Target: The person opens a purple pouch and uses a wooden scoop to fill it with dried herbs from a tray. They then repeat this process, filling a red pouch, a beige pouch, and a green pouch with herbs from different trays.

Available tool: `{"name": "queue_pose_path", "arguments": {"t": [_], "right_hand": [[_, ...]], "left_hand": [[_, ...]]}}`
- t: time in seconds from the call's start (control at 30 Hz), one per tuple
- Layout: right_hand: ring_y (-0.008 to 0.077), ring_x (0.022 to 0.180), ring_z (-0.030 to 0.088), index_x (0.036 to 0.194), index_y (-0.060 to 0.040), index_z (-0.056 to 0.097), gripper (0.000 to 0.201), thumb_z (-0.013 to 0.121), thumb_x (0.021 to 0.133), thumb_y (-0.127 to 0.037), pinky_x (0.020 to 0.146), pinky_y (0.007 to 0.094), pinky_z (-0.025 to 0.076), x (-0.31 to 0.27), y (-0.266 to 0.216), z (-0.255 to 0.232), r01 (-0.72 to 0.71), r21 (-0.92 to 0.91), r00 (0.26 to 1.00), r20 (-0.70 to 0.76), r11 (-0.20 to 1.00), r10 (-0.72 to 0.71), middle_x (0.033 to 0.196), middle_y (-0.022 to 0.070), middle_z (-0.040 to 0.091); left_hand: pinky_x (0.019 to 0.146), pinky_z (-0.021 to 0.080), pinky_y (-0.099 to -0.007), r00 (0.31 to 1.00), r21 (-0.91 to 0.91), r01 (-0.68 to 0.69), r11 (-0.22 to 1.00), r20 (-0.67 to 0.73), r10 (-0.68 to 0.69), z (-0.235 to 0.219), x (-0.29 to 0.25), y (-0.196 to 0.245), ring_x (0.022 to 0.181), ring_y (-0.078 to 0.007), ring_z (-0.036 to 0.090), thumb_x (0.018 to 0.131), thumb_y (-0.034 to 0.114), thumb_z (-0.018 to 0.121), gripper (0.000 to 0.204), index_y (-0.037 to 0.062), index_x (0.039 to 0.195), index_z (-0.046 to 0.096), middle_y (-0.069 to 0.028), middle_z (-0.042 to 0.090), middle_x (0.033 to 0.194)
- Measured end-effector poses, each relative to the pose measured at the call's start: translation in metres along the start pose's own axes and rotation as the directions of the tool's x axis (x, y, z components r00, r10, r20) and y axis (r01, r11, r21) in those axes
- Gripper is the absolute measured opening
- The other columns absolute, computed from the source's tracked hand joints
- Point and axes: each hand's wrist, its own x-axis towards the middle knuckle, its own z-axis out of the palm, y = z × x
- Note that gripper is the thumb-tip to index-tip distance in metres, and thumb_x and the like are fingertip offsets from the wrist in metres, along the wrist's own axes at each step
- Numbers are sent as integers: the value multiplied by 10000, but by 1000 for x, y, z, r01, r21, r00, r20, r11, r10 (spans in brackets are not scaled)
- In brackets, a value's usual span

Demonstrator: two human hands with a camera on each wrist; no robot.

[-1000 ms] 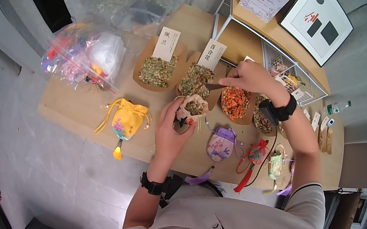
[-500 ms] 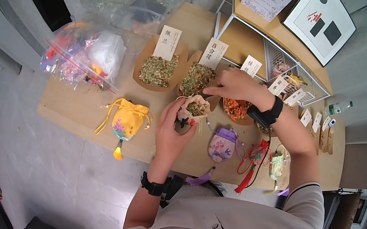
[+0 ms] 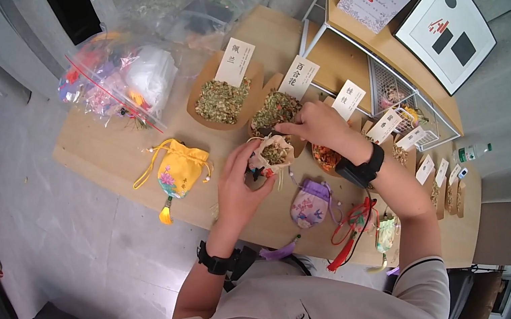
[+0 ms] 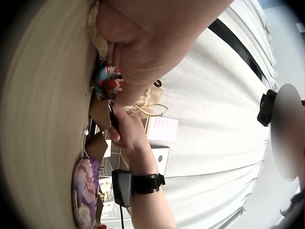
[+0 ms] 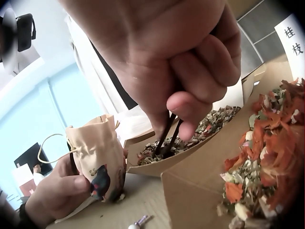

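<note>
A cream drawstring pouch (image 5: 97, 148) with a dark bird print stands open-mouthed, dried herbs visible in it from the head view. My left hand (image 3: 238, 186) grips its side, fingers and thumb around it. My right hand (image 3: 320, 127) pinches a dark two-pronged tool (image 5: 169, 139), tips down in the chopped herbs (image 5: 215, 125) of a brown paper tray, just beside the pouch. A tray of orange petals (image 5: 274, 148) lies nearer the right wrist camera.
A yellow pouch (image 3: 180, 168) lies left and a purple pouch (image 3: 310, 204) in front. Another herb tray (image 3: 223, 102), clear plastic bags (image 3: 148, 76), several label cards and a white-framed shelf (image 3: 306, 22) stand at the back.
My right hand has moved left and down to the herb tray beside the pouch, uncovering label cards on the right. My left hand and the pouch have barely moved.
</note>
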Motion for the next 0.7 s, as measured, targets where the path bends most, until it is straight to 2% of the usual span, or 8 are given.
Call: {"name": "queue_pose_path", "arguments": {"t": [0.07,0.17,0.27,0.47,0.57,0.7], "right_hand": [[390,525,591,640,40,682,632,751,877,-542,531,434,478,-3,-6,-5,6,-65,1000,-9,998,-7,536,207,561],[392,531,595,665,26,704,606,754,875,-540,534,437,480,-6,-3,-5,23,-44,997,-78,999,-26,540,200,568],[397,642,668,688,-8,744,580,726,884,-553,616,464,544,-9,-9,-21,-21,-102,994,-110,995,10,607,200,639],[380,582,647,642,-14,731,583,732,885,-544,571,456,529,-22,-4,-33,-2,-150,959,-280,989,-41,547,185,596],[372,516,615,628,-9,723,591,734,887,-541,517,434,505,-35,-5,-42,69,-143,939,-325,987,-112,511,174,571],[347,453,583,614,-23,725,597,728,886,-554,463,404,473,-60,-19,-52,169,-132,928,-314,977,-203,474,154,543]], "left_hand": [[1006,554,-366,1000,2,-1,1000,2,1,0,0,0,1220,-272,631,757,-10,804,683,50,1396,570,-150,587,1355],[1007,553,-364,1000,8,-9,1000,4,9,-1,0,0,1217,-270,632,758,-11,804,684,50,1397,569,-148,586,1356],[1008,553,-363,1000,9,-13,1000,-1,13,0,0,-2,1212,-269,634,762,-11,802,685,51,1402,565,-148,583,1357],[1008,555,-363,1000,2,28,1000,-8,-28,0,-1,-1,1201,-270,639,768,-9,801,687,54,1408,561,-144,578,1345],[1004,557,-363,1000,-5,26,1000,-15,-26,0,-1,0,1194,-271,641,768,-7,801,685,55,1407,562,-144,579,1338],[997,559,-361,1000,16,5,1000,-27,-4,1,-1,-1,1183,-271,644,770,0,803,679,53,1403,563,-147,584,1328]]}}
